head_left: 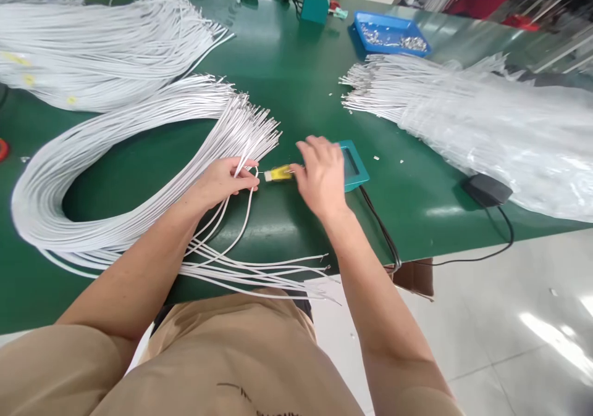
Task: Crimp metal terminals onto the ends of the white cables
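My left hand (227, 180) pinches a white cable (249, 209) near its end, beside the splayed ends of a looped bundle of white cables (185, 181). Just right of its fingertips is a yellow connector piece (279, 173) with a pale tip. My right hand (322, 172), a little blurred, is over the left side of a teal device (356, 166) with a dark panel. Its fingers are extended and somewhat apart, and the thumb is close to the yellow piece. Loose cable ends lie along the table's front edge below both hands.
More white cables (106, 45) lie at the back left. A plastic-wrapped cable bundle (491, 120) is at the right, with a black box (487, 189) by it. Behind are a blue tray (391, 33) of small parts and a teal block (315, 2) on the green table (282, 231).
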`<state>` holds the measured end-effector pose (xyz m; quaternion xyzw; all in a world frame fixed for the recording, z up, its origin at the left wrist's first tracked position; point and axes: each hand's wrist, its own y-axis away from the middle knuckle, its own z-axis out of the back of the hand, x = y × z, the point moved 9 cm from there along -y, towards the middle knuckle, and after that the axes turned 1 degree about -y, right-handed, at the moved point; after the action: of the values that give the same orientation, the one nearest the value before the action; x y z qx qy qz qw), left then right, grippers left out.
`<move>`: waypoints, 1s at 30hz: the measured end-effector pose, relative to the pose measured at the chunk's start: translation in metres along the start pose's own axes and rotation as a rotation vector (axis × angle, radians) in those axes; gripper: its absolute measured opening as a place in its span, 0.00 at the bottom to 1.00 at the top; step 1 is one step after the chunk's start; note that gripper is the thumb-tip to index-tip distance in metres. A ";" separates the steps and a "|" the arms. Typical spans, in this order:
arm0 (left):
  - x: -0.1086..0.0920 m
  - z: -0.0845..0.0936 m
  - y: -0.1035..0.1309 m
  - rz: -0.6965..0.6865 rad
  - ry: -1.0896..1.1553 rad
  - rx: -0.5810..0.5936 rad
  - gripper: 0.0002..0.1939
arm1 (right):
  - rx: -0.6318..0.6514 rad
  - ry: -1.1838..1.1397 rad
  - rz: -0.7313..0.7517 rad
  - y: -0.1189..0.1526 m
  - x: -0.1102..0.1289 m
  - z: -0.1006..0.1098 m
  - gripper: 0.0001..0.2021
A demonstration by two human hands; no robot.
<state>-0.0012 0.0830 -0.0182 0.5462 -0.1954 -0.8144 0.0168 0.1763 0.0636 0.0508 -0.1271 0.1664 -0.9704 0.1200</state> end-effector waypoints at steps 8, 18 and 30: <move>0.003 0.001 -0.002 -0.073 0.161 0.095 0.18 | 0.427 -0.137 0.571 0.072 0.143 -0.028 0.10; -0.016 -0.012 0.010 -0.134 0.289 0.163 0.18 | 0.325 -0.650 -0.250 0.018 0.036 -0.009 0.17; -0.029 -0.019 0.015 -0.254 0.362 0.111 0.14 | 0.086 -1.460 -0.492 0.011 0.019 -0.025 0.13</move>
<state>0.0246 0.0710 0.0063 0.7038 -0.1633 -0.6867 -0.0810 0.1539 0.0560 0.0284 -0.7636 -0.0259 -0.6450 -0.0151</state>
